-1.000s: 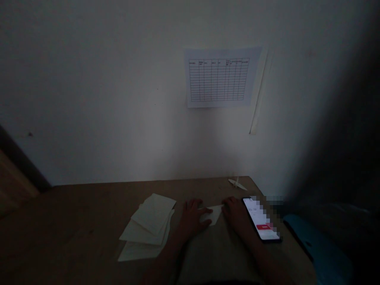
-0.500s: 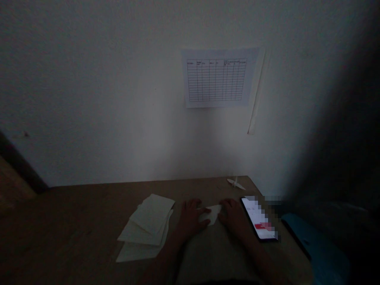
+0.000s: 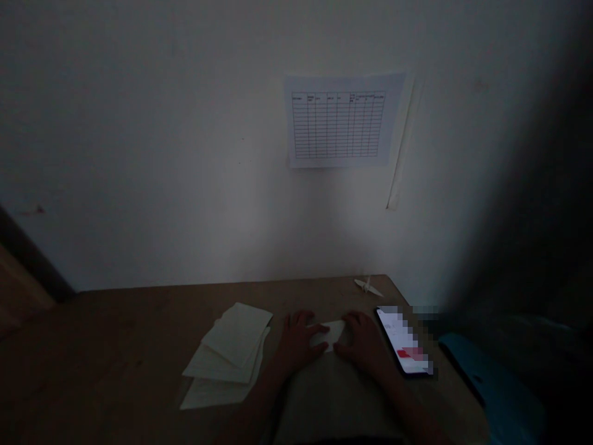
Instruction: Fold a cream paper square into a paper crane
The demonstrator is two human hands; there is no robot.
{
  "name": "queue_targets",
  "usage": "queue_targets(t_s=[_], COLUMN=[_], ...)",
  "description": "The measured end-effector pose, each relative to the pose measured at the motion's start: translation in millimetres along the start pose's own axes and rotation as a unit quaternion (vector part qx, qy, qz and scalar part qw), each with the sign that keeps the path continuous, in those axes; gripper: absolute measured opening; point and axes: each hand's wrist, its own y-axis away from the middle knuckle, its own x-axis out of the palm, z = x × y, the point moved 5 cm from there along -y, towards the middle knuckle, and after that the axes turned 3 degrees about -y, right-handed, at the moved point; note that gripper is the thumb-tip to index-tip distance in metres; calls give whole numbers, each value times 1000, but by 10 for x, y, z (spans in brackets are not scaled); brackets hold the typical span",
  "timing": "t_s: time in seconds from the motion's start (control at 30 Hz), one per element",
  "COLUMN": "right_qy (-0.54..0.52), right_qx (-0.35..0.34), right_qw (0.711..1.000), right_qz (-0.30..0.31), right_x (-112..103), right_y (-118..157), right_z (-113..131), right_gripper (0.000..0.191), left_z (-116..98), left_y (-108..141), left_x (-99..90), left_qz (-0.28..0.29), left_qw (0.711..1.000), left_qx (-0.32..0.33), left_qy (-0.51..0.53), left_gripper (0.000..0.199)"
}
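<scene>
A small white piece of paper [image 3: 334, 334], which looks folded, lies on the wooden table between my two hands. My left hand [image 3: 299, 341] holds its left part, with index finger and thumb apart on the paper. At the right edge, the thumb and bent fingers of my right hand [image 3: 361, 339] hold the same paper. The fingertips partly cover it, and dim light hides the creases. Left of my left hand lies a loose stack of white paper sheets [image 3: 236, 337]. Beyond my right hand sits a small white folded paper bird [image 3: 367, 287].
A phone with a lit screen [image 3: 398, 340] rests to the right of my right hand. Past the right edge of the table [image 3: 139, 346] stands a blue object, perhaps a chair [image 3: 495, 377]. A printed table sheet [image 3: 338, 123] hangs on the wall behind.
My right thumb has moved down and left to the lower right edge of the paper. My left hand and the paper stay nearly where they were.
</scene>
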Motion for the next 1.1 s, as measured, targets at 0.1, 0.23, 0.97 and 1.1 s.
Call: queue_targets(t_s=[0.1,0.23,0.97,1.1], right_qy=[2,12,-13,3], right_qx=[-8,-2,18,40], right_qw=[1000,1000,1000,999], right_qz=[5,5,-21,-17], right_x=[6,33,-6,-73], right_y=[16,41,-240,-342], right_z=[28,29,-166,-217], right_gripper=[74,81,42,26], left_z=[8,16,-24,0], left_y=[-5,-6,1,-6], left_x=[7,18,-46,-4], left_qz=[2,-1,21,24], left_qw=[1000,1000,1000,1000], left_qx=[-4,-1,-10,-14], left_qy=[-5,-6,-11,-9], left_gripper=[45,46,50,51])
